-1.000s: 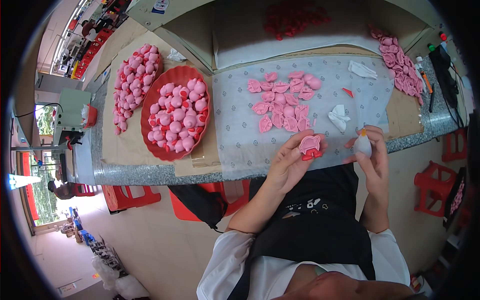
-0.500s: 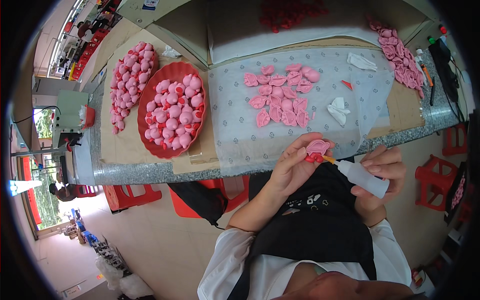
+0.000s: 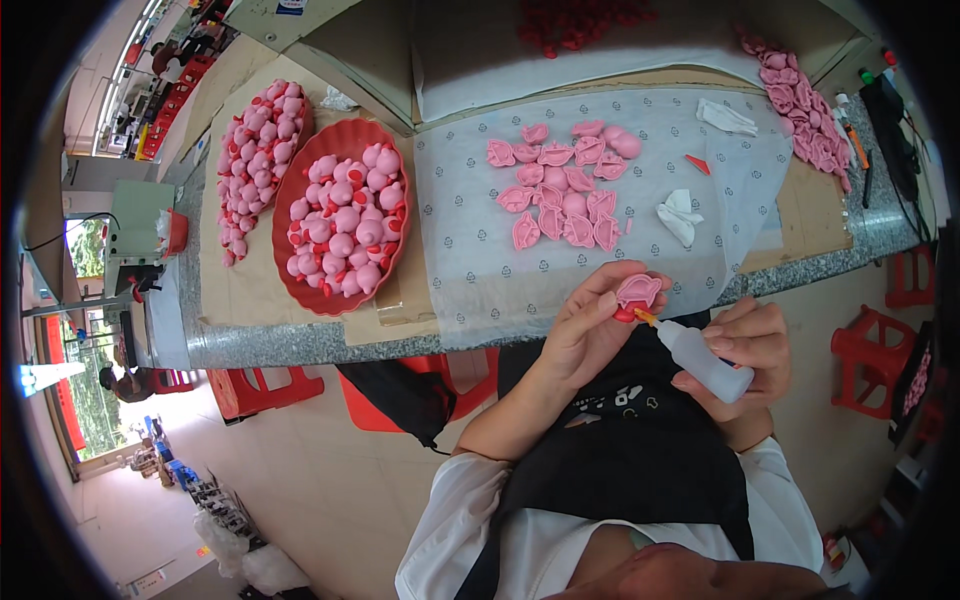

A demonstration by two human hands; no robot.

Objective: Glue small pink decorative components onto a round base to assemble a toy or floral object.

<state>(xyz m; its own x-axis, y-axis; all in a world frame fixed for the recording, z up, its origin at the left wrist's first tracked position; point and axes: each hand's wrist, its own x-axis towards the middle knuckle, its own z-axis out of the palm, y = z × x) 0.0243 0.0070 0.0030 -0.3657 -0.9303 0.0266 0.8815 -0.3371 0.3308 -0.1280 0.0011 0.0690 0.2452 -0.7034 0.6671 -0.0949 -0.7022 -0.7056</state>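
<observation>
Between the fingers of my left hand [image 3: 597, 318] is a small pink moulded piece [image 3: 638, 291] with a red part [image 3: 626, 313] at its lower edge. My right hand [image 3: 748, 347] is closed round a white squeeze bottle [image 3: 706, 362], tilted so its thin yellowish nozzle points up and left. The nozzle tip meets the red part, or comes very close to it. Both hands are in front of the table's near edge. Beyond them, several pink hollow pieces [image 3: 551, 198] and a few rounded ones lie in loose rows on a white printed sheet [image 3: 470, 270].
A red scalloped bowl [image 3: 284, 232] holds many pink-and-red figures, and another heap of figures [image 3: 262, 140] lies left of it. More pink pieces [image 3: 800, 110] are piled far right, near pens. Crumpled white tissues [image 3: 679, 216] lie on the sheet. A shelf box stands behind.
My right hand has moved the bottle left and slightly down, and its nozzle now points at a different spot on the red part. My left hand has turned the piece slightly.
</observation>
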